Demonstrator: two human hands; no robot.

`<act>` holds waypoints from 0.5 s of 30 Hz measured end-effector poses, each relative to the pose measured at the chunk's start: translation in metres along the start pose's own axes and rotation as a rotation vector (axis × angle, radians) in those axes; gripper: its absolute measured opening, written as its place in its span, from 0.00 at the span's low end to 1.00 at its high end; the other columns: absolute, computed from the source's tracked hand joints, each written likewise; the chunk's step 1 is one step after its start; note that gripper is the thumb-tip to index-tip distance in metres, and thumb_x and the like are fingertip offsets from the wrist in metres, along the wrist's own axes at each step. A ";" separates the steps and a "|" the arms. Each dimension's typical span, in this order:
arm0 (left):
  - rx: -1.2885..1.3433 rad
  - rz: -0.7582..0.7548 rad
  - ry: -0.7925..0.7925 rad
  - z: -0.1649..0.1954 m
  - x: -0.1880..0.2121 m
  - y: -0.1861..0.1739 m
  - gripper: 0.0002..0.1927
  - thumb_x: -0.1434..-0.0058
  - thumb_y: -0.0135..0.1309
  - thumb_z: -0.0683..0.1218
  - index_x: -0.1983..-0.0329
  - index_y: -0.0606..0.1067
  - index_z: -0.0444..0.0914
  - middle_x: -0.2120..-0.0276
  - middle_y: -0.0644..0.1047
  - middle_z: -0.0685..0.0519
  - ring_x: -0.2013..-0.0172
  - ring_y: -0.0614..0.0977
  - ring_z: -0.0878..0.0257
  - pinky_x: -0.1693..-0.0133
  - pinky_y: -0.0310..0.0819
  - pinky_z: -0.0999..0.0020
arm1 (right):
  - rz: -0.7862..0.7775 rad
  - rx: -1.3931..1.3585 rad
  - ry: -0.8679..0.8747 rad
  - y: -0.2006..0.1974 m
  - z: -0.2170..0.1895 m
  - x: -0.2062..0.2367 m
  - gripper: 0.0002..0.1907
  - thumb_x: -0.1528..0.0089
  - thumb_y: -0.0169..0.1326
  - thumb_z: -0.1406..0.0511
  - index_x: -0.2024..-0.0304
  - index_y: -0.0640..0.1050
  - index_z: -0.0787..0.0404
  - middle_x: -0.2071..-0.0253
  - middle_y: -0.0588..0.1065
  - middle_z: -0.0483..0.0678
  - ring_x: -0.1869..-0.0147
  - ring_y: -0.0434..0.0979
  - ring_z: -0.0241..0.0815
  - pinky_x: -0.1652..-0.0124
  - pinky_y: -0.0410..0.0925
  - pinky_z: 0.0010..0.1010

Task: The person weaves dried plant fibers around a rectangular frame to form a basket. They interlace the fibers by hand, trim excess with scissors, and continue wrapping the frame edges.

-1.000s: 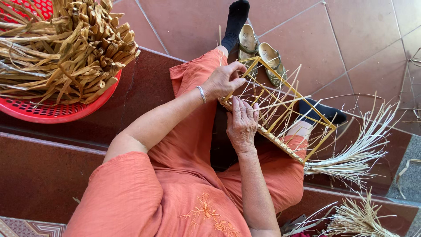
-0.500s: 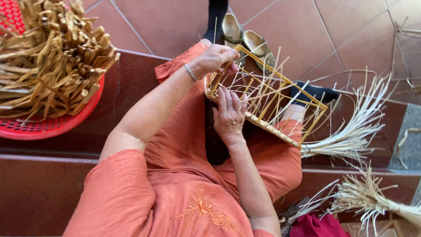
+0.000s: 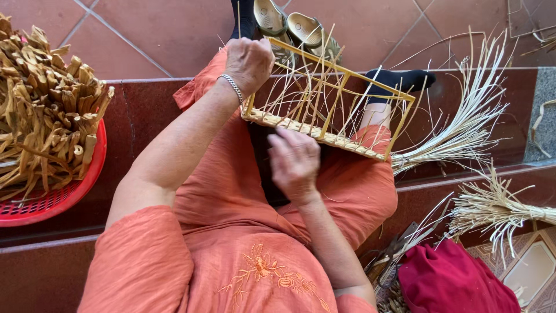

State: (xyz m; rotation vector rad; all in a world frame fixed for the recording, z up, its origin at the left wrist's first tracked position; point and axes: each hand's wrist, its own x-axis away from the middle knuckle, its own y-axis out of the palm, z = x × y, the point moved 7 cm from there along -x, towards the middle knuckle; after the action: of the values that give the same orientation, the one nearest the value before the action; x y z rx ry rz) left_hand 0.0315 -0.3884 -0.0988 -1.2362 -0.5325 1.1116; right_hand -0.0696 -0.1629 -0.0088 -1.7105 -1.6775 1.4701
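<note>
A half-woven basket frame (image 3: 341, 87) of yellow cane rests on my lap, tilted, with thin pale straws standing up through it. My left hand (image 3: 249, 61), with a silver bracelet at the wrist, grips the frame's left corner from above. My right hand (image 3: 294, 162) lies just below the woven bottom edge, fingers curled and blurred; whether it pinches a straw I cannot tell. I sit in orange clothes on a dark red step, black socks on my feet.
A red plastic basket (image 3: 63, 194) heaped with dry tan leaf strips stands at the left. Bundles of pale straw (image 3: 463, 127) fan out at the right, another bundle (image 3: 504, 208) lower down. A pair of beige sandals (image 3: 289, 26) lies ahead. A dark red cloth (image 3: 457, 281) sits at the bottom right.
The view has tilted down and left. My left hand has shifted along the frame to its left corner; my right hand has dropped from the straws to below the woven edge.
</note>
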 end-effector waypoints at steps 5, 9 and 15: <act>0.074 -0.045 -0.081 -0.002 0.009 -0.017 0.20 0.30 0.56 0.58 0.69 0.78 0.38 0.82 0.76 0.49 0.78 0.78 0.56 0.76 0.71 0.58 | 0.115 0.203 0.343 -0.035 0.082 0.016 0.07 0.34 0.63 0.66 0.56 0.80 0.61 0.56 0.77 0.50 0.50 0.77 0.47 0.48 0.72 0.39; 0.164 0.190 -0.038 0.002 0.033 -0.080 0.22 0.27 0.56 0.59 0.49 0.79 0.34 0.61 0.81 0.46 0.58 0.79 0.49 0.57 0.72 0.51 | 0.072 0.240 0.367 -0.025 0.100 0.018 0.05 0.36 0.62 0.66 0.61 0.79 0.61 0.62 0.74 0.51 0.54 0.74 0.51 0.52 0.68 0.43; -0.048 0.595 -0.042 -0.008 0.085 -0.169 0.16 0.24 0.53 0.51 0.39 0.75 0.39 0.37 0.71 0.46 0.35 0.69 0.48 0.33 0.53 0.39 | 0.042 0.446 0.325 0.000 0.109 0.010 0.06 0.38 0.58 0.66 0.70 0.75 0.57 0.65 0.73 0.48 0.54 0.71 0.51 0.53 0.62 0.47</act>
State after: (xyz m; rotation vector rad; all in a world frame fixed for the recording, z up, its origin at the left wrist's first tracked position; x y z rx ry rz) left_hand 0.1365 -0.3059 0.0358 -1.4613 -0.2196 1.6300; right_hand -0.1601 -0.1992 -0.0581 -1.6287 -1.0600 1.3649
